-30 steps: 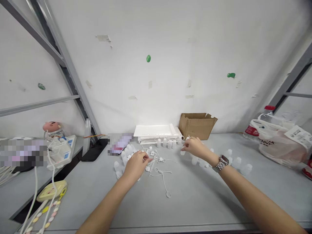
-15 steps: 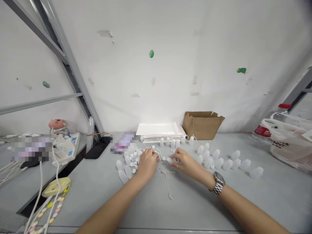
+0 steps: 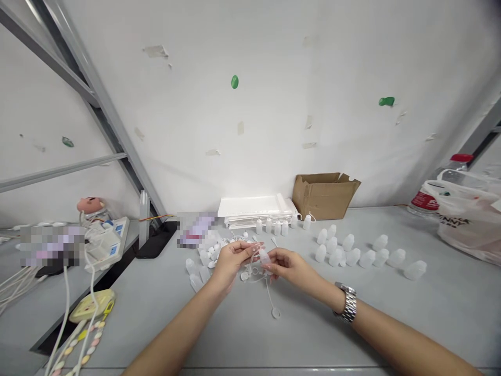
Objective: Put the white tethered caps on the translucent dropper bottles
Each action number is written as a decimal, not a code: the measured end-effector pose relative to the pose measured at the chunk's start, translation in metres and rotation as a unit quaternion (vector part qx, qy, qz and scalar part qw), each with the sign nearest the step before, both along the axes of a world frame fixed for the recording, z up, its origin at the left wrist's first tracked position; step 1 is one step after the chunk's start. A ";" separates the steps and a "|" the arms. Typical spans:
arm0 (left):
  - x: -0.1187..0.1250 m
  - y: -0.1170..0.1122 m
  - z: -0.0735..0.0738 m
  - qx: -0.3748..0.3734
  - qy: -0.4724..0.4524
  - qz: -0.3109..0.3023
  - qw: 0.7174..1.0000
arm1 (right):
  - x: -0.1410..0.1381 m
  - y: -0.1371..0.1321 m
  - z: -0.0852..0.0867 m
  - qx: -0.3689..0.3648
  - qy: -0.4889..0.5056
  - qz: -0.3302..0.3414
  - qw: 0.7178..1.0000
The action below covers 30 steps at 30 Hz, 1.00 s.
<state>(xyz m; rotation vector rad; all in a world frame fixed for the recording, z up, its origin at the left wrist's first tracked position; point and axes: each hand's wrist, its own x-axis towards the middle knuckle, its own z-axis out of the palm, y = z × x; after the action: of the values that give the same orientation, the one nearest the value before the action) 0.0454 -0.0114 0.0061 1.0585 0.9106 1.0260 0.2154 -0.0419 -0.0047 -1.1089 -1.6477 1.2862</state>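
Observation:
My right hand (image 3: pixel 288 265) grips a small translucent squeeze bottle (image 3: pixel 264 257), tilted, with its neck up and toward the left. The fingertips of my left hand (image 3: pixel 235 260) are pinched together at the bottle's neck, on a thin white ring strap (image 3: pixel 253 255); its exact hold is partly hidden. Beneath both hands lie loose white straps, one ending in a ring (image 3: pixel 276 313). A heap of small white caps (image 3: pixel 213 253) sits just left of my left hand, with several bottles (image 3: pixel 191 267) lying beside it.
Several capless bottles (image 3: pixel 367 259) stand to the right. Capped bottles with straps (image 3: pixel 277 228) line up before a stack of white packets (image 3: pixel 252 206). Behind are an open cardboard box (image 3: pixel 324 197) and a plastic bag (image 3: pixel 467 224). Cables and a power strip (image 3: pixel 113 243) lie left.
My right hand has raised the bottle and turned it more upright, bringing it left. My left hand has come up from the table to meet it at the neck.

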 end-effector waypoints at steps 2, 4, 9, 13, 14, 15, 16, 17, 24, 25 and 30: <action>0.001 0.000 -0.002 0.001 -0.003 -0.003 1.000 | 0.000 0.001 -0.001 0.012 -0.028 -0.017 0.999; 0.001 0.001 -0.004 0.011 -0.002 0.000 1.000 | 0.000 0.001 -0.001 0.024 -0.052 -0.031 0.998; 0.000 0.003 -0.004 0.034 0.012 0.009 0.999 | -0.001 0.000 -0.002 0.057 -0.098 -0.055 0.992; -0.001 0.002 -0.002 0.028 0.001 0.042 0.999 | -0.001 -0.002 0.000 0.090 -0.130 -0.071 0.985; -0.002 0.003 -0.001 0.023 -0.006 0.052 0.998 | -0.001 -0.002 0.001 0.101 -0.140 -0.079 0.982; -0.002 0.003 -0.001 0.016 -0.016 0.060 0.998 | -0.001 -0.003 0.001 0.114 -0.149 -0.087 0.978; -0.003 0.003 0.000 0.007 -0.029 0.066 0.997 | -0.001 -0.003 0.002 0.128 -0.158 -0.094 0.975; -0.004 0.004 0.000 -0.003 -0.044 0.069 0.997 | -0.001 -0.004 0.002 0.140 -0.164 -0.100 0.971; -0.010 0.015 -0.006 -0.089 -0.155 0.072 0.981 | -0.001 -0.006 0.001 0.162 -0.179 -0.098 0.965; -0.011 0.015 -0.006 -0.090 -0.155 0.068 0.982 | -0.001 -0.006 0.001 0.162 -0.178 -0.099 0.965; -0.006 0.006 -0.001 -0.034 -0.086 -0.007 0.996 | -0.002 -0.006 0.000 0.140 -0.158 -0.108 0.972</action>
<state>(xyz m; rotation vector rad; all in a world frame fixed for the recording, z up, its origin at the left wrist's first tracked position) 0.0397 -0.0058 0.0053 0.9038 0.7915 1.0500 0.2130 -0.0482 -0.0045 -1.3215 -1.8121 0.7396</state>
